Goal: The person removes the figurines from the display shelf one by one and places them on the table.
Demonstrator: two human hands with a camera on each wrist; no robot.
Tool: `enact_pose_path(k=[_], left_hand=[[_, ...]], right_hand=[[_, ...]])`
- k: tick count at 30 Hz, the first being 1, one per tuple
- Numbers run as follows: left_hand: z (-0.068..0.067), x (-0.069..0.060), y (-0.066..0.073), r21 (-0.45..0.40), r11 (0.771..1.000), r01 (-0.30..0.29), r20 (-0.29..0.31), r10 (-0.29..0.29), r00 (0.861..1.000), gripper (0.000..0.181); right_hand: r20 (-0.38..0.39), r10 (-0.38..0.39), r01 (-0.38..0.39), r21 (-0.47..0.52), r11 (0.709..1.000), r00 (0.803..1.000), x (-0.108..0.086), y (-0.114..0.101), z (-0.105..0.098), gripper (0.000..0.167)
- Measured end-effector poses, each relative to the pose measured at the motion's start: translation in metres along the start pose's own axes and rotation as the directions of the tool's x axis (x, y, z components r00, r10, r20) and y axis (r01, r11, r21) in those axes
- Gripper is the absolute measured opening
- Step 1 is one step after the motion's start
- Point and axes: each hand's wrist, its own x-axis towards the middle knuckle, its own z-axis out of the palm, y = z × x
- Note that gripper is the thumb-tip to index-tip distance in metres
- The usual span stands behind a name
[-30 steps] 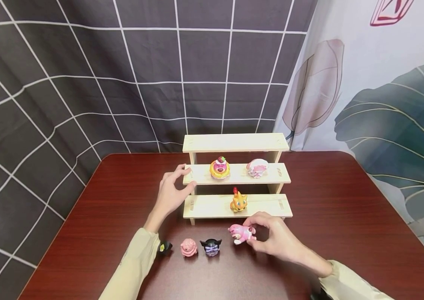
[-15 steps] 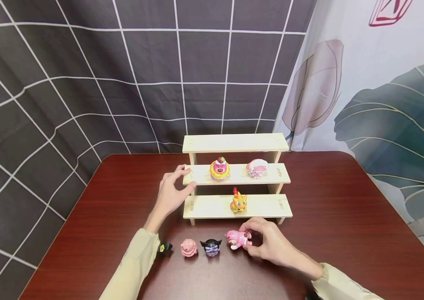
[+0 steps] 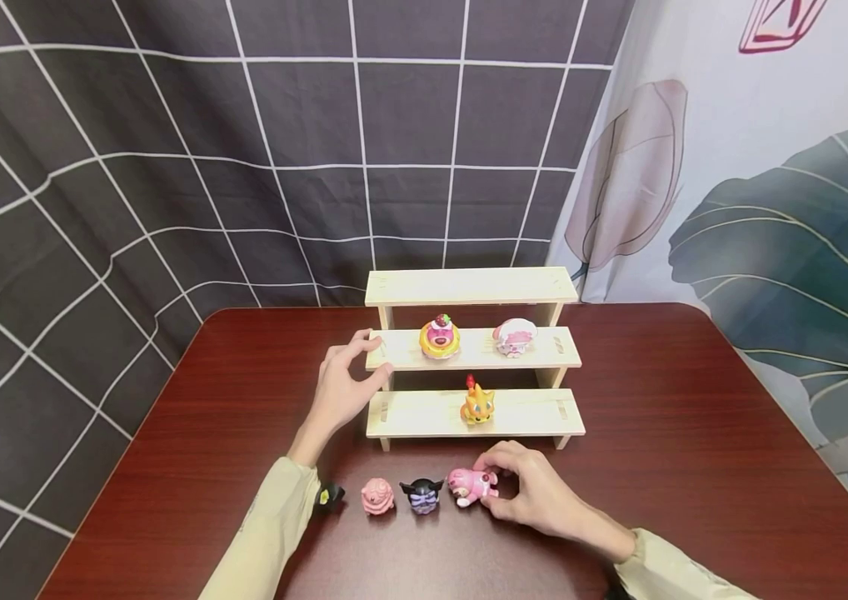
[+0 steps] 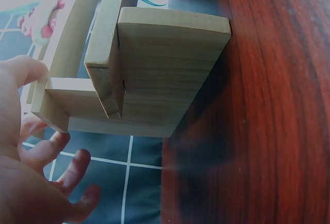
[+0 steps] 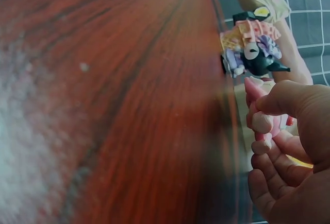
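We see a three-tier wooden shelf [image 3: 471, 285] standing on a reddish-brown surface [image 3: 656, 400], and we place everything by it. At the left end of the shelf, our left hand [image 3: 341, 385] grips the middle board, thumb at its front edge and a finger behind. In front of the shelf, toward its right half, our right hand [image 3: 532, 490] pinches a pink figurine [image 3: 471, 486] between thumb and fingers. We hold that figurine tipped onto its side, its head toward the left; from the right wrist it appears slightly clear of the surface. Just beside its head, also in front of the shelf, we have a black-and-purple figurine [image 3: 423, 496] upright, and further left a pink ruffled figurine [image 3: 377, 497]. On the shelf's lowest board, near its middle, sits an orange figurine [image 3: 478, 405] with a red tip above it. The middle board carries a yellow-ringed pink figurine [image 3: 440, 338] left of centre and a white-and-pink figurine [image 3: 515, 337] toward the right, well apart. Behind the shelf we see a dark gridded curtain [image 3: 304, 125].
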Motion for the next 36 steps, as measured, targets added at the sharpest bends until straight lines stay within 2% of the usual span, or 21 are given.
enact_pose_path(k=[16, 36], left_hand=[[0.000, -0.001, 0.000, 0.000, 1.000, 0.007, -0.001, -0.007, 1.000, 0.042], [0.001, 0.000, 0.000, -0.004, 1.000, 0.012, -0.005, -0.012, 1.000, 0.042]], right_hand=[[0.005, -0.015, 0.015, -0.001, 1.000, 1.000, -0.003, 0.005, 0.011, 0.040], [0.030, -0.048, 0.048, -0.011, 0.999, 0.998, -0.002, 0.006, 0.013, 0.041]])
